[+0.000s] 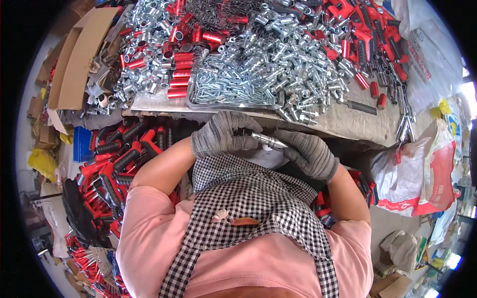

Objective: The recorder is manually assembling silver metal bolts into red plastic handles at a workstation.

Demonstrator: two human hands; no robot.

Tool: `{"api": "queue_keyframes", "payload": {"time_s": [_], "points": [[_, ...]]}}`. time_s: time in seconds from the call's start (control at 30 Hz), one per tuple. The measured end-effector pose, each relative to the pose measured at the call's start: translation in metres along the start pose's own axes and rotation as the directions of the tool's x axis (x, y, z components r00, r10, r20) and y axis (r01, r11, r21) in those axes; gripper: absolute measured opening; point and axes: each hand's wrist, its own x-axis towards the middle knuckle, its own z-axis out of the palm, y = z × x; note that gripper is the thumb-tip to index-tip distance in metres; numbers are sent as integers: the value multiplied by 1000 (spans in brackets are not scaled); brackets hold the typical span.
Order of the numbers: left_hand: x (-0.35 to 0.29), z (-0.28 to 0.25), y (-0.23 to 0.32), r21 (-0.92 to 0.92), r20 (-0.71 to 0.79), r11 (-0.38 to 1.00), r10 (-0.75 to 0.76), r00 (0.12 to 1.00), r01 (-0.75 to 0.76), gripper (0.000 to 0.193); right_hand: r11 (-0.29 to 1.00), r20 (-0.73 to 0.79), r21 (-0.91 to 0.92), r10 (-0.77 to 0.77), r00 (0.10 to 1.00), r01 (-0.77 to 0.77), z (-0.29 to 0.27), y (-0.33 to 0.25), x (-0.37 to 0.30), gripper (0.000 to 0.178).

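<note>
Both of my hands wear grey knit gloves and are raised in front of the bench edge, over my lap. Between them lies a shiny silver metal tube (269, 141), tilted slightly down to the right. My left hand (223, 134) is closed with its fingertips at the tube's left end, where a small dark piece shows. My right hand (309, 154) grips the tube's right end, thumb along its near side. Just beyond my hands a metal tray (233, 105) holds many small silver pins. Silver bolt-like fittings (303, 74) are heaped to its right.
Red sleeves (180, 79) and silver collars (144, 54) pile at the tray's left. Red tools with black grips (367, 35) crowd the far right, near a flat file (361, 107). More red-and-black tools (112, 169) heap below left. A white-and-red sack (417, 174) stands right.
</note>
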Motion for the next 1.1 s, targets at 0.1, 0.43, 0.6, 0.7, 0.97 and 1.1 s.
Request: {"api": "queue_keyframes", "payload": {"time_s": [0.1,0.43,0.6,0.7,0.97,1.1], "points": [[-1,-1,2,13,6,999,-34,999,33,27,996,-68,-86,-42,997,36,5,-2,-1,42],[12,6,5,-132,40,983,-121,992,125,21,941,-155,-334,3,988,-56,5,1,-8,44],[-3,15,9,88,135,975,-216,967,206,30,944,-66,-323,-88,994,62,11,5,-3,43],[-1,34,6,215,84,976,-41,996,22,33,955,-123,-297,-24,992,-14,11,-4,-7,37],[9,56,-16,196,153,978,35,988,-65,30,969,-48,-102,219,975,-223,18,8,-21,26],[3,50,-14,8,144,996,-89,986,89,29,995,-105,57,84,991,-78,22,10,-22,38]]}}
